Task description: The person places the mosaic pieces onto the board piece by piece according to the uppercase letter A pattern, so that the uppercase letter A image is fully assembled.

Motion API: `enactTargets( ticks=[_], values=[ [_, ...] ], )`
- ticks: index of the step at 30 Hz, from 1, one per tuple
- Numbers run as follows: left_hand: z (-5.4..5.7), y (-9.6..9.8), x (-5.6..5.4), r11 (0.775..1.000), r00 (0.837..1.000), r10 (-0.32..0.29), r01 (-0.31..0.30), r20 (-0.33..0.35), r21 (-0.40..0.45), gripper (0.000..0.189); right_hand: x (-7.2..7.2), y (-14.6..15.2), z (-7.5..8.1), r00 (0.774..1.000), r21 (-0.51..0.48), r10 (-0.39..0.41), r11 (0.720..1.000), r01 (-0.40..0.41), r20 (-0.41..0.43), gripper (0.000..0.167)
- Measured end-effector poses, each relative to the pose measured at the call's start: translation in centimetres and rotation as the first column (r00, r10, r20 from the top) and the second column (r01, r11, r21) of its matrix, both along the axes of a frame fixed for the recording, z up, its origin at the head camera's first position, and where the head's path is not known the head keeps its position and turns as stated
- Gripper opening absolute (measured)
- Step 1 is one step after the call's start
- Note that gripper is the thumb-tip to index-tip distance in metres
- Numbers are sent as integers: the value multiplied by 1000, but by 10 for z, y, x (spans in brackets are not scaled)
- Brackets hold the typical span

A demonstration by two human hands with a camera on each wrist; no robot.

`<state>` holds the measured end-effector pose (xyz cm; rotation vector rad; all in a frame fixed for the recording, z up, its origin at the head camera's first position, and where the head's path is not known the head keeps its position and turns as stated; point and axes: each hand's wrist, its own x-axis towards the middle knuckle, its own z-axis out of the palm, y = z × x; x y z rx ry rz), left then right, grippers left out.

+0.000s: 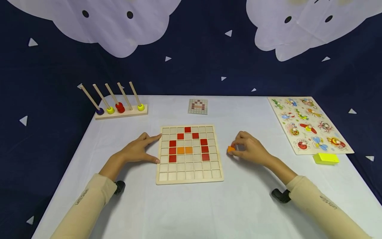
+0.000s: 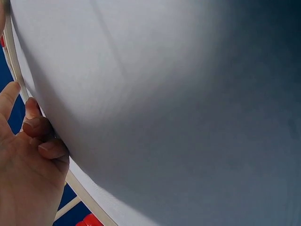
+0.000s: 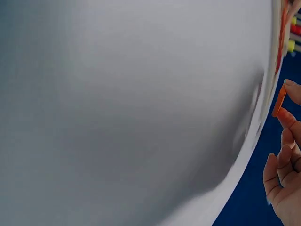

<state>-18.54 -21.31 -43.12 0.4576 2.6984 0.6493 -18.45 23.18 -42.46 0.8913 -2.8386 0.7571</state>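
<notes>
A wooden grid board (image 1: 190,182) lies on the table with several red square tiles (image 1: 172,150) set in an arch and two orange tiles (image 1: 184,150) inside it. My left hand (image 1: 135,149) rests at the board's left edge, thumb and index finger spread and touching its side. Right of the board, my right hand (image 1: 250,148) pinches an orange tile (image 1: 230,149) between thumb and index finger. In the right wrist view that tile (image 3: 279,100) appears edge-on between the fingertips. Behind the board lies a small pattern card (image 1: 198,107) with a similar arch design.
A wooden peg stand (image 1: 121,114) with coloured beads stands at the back left. At the right lies an insect puzzle board (image 1: 310,124), with a yellow block (image 1: 326,159) at its front edge. White cloth covers the table (image 1: 191,212); a dark blue patterned curtain (image 1: 197,73) hangs behind.
</notes>
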Motion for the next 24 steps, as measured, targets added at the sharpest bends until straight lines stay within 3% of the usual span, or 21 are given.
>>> enactTargets(
  ticks=[7, 12, 16, 24],
  values=[
    [0, 2, 1, 1000, 1000, 5, -5, 4, 0, 110, -6, -65, 6, 994, 6, 111, 994, -112, 19, 20],
    [-2, 2, 3, 1000, 1000, 10, -10, 5, 3, 110, -10, -96, 4, 986, 51, 168, 985, -167, -10, 20],
    [-2, 3, 3, 1000, 1000, 8, -8, 2, 0, 110, -15, -106, -2, 984, 84, 177, 981, -174, -27, 20],
    [-1, 4, 3, 1000, 1000, 5, -5, 14, -13, 110, -15, -111, -3, 984, 18, 151, 988, -153, 95, 16]
  ],
)
